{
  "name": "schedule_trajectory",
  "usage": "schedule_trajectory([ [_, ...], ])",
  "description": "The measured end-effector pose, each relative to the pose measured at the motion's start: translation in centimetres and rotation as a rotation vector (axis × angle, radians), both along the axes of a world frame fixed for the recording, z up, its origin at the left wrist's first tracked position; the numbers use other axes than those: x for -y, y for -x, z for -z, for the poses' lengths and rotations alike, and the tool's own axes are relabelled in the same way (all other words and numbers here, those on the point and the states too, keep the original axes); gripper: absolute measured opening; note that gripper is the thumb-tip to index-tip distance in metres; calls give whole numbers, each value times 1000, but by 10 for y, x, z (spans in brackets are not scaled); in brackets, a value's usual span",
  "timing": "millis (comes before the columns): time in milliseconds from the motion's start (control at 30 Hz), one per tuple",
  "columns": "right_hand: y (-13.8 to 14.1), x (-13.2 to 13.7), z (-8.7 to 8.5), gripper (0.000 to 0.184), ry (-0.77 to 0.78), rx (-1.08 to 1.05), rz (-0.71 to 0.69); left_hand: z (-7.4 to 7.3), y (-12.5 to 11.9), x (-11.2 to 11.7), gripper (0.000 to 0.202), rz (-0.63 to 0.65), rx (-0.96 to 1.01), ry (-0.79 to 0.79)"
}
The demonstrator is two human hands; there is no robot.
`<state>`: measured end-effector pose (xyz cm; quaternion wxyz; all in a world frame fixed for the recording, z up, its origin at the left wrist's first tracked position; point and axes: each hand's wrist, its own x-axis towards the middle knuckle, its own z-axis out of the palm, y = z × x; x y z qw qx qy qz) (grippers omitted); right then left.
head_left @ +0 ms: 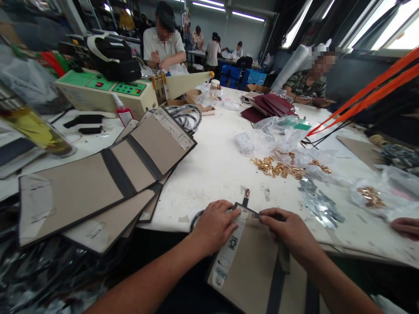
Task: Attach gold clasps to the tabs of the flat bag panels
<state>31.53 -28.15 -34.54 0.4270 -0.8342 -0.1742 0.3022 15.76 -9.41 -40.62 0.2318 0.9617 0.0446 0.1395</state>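
A tan folding panel (pixel 258 266) with dark bands and a clear pocket strip lies at the table's near edge in front of me. My left hand (pixel 214 224) rests on its top left corner, fingers curled down onto the clear strip. My right hand (pixel 288 231) pinches the panel's top edge near a small dark strap tab (pixel 245 198). What sits between the right fingertips is too small to make out.
A stack of similar tan panels (pixel 108 183) fans out at the left. Gold metal fittings (pixel 278 168) and plastic bags (pixel 271 139) lie mid-table. A cream machine (pixel 108 91), maroon covers (pixel 268 107), orange straps (pixel 366 93), other people across, and another person's hand (pixel 406 226) at right.
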Motion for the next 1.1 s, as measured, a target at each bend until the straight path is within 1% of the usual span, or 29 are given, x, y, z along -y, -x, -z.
schedule_trajectory([
  [100, 16, -21, 14, 38, 16, 6, -56, 1, 1, 0, 47, -3, 20, 13],
  [233, 18, -28, 24, 37, 51, 31, -53, 1, 2, 0, 47, -10, 28, 33],
  [567, 21, -30, 26, 32, 75, 108, -55, 0, 3, 1, 46, -4, 16, 37],
  [767, 24, -32, 23, 27, 89, 160, -80, 0, 2, 0, 46, -6, 18, 36],
  [967, 23, -34, 25, 22, 117, 183, -117, -2, 2, 1, 46, -5, 15, 44],
  [1100, 26, -35, 28, 19, 100, 309, -162, -2, 2, 1, 47, -6, 11, 52],
])
